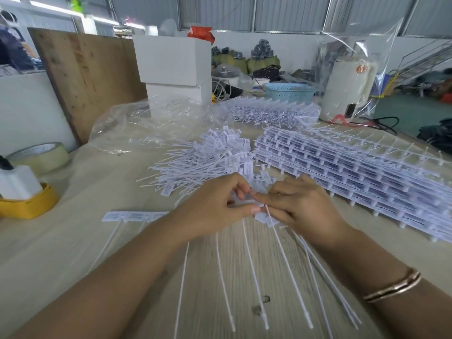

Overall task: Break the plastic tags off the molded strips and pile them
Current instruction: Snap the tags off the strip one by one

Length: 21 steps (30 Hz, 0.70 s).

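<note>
Setting: a workshop with grey panelled walls; I work at a pale wooden table (73, 241), and I place everything against the pile of loose tags (208, 155) in its middle.
Far left of the pile: a yellow tape dispenser (29, 204) with a white block in it, and a roll of clear tape (41, 155) just behind that.
Left, behind the pile: a crumpled clear plastic bag (137, 126), a sheet of plywood (85, 77) leaning upright, and stacked white boxes (175, 69).
In front of the pile, to its left: the molded strip (132, 216) lies flat, its thin tails running toward me across the table.
My left hand (212, 211): just in front of the pile, thumb and fingers curled and pinching the strip's end.
My right hand (303, 211): touching the left, fingers curled and clamped on one tag (265, 217) at that end, its tail pointing at me; a gold bracelet (393, 285) sits on that wrist.
Right of the pile: a tall stack of uncut strips (354, 174), touching the pile's edge.
Behind the pile, to the right: more strips (269, 110), a pale blue basket (289, 90), and a white appliance (347, 91) under clear wrap.
</note>
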Motion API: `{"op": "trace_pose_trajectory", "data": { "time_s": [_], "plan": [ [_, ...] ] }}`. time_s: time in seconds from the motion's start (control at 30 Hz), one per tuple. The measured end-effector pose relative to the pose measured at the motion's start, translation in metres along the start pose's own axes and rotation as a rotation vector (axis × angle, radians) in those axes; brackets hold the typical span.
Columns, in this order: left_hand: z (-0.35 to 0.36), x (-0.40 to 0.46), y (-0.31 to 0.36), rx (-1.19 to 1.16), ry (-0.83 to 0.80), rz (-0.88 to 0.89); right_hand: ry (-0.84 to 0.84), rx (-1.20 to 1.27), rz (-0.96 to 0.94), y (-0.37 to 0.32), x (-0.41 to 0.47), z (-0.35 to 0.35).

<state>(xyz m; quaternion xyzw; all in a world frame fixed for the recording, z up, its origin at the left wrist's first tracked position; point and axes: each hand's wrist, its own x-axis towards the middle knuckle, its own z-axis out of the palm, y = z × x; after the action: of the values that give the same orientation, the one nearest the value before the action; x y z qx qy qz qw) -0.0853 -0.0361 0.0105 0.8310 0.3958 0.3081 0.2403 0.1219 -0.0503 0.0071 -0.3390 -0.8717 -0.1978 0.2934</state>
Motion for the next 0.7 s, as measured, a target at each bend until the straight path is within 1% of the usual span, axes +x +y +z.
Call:
{"op": "trace_pose_trajectory", "data": {
  "time_s": [0.13,0.23,0.3,0.4,0.47,0.53,0.63,0.7],
  "plan": [
    [-0.0142,0.0012,-0.0087,-0.05,-0.086,-0.103,0.011,-0.035,0.057,0.0038,-0.0042,-0.0024],
    [-0.0098,0.0017,-0.0111,0.027,-0.049,-0.101,-0.028,-0.076,0.046,0.0026,-0.0047,-0.001],
    [-0.0069,0.0018,-0.0103,0.041,-0.04,-0.091,-0.053,-0.059,0.072,0.0022,-0.0045,0.0003],
    [-0.0074,0.0021,-0.0087,0.025,-0.046,-0.069,-0.074,0.095,0.19,0.0044,-0.0055,0.0016],
    [-0.0075,0.0016,-0.0067,0.014,-0.042,-0.051,-0.074,0.271,0.26,0.0073,-0.0064,0.0029],
    [-0.0067,0.0014,-0.0057,0.004,-0.042,-0.041,-0.057,0.425,0.285,0.0077,-0.0066,0.0052],
    [-0.0065,0.0021,-0.0056,0.006,-0.034,-0.025,-0.037,0.569,0.399,0.006,-0.0052,0.0052],
    [-0.0055,0.0024,-0.0047,0.009,-0.027,-0.002,-0.063,0.646,0.475,0.0052,-0.005,0.0029]
  ]
}}
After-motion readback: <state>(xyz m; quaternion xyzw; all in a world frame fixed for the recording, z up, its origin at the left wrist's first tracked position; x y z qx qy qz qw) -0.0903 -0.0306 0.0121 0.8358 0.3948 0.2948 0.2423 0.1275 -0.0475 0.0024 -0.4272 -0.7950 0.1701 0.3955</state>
